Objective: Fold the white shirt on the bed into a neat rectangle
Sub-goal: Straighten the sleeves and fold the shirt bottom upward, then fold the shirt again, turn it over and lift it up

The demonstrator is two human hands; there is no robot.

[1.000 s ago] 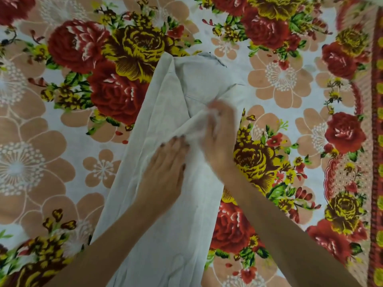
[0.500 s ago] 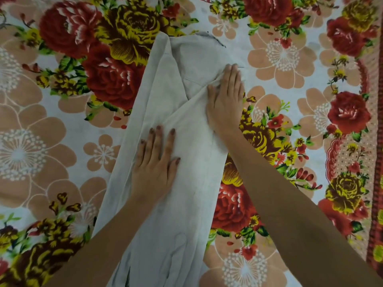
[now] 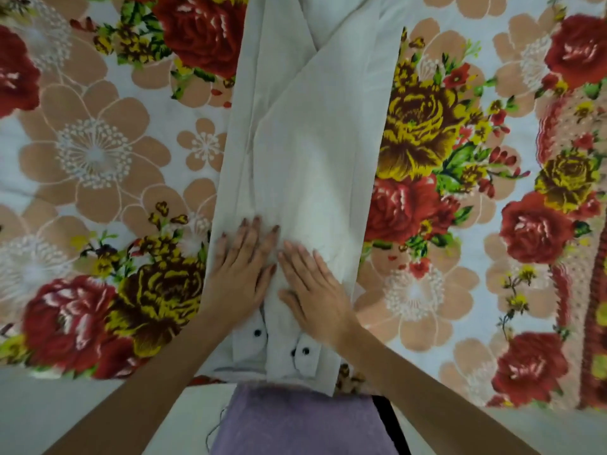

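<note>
Shirt (image 3: 305,142), a long folded strip, lies under both hands: left hand (image 3: 243,274) and right hand (image 3: 315,290) press it, fingers straight.

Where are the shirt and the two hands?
shirt (image 3: 315,152): head view, middle of the folded cloth.
left hand (image 3: 239,274): head view, back of the hand.
right hand (image 3: 317,290): head view, back of the hand.

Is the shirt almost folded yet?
About halfway. Done: the sides and sleeves of the white shirt are folded in, making one long strip on the flowered sheet, with the buttoned cuffs lying at the near end. Now: the left hand and right hand press it flat, side by side. Left: folding the strip up into a rectangle.
</note>
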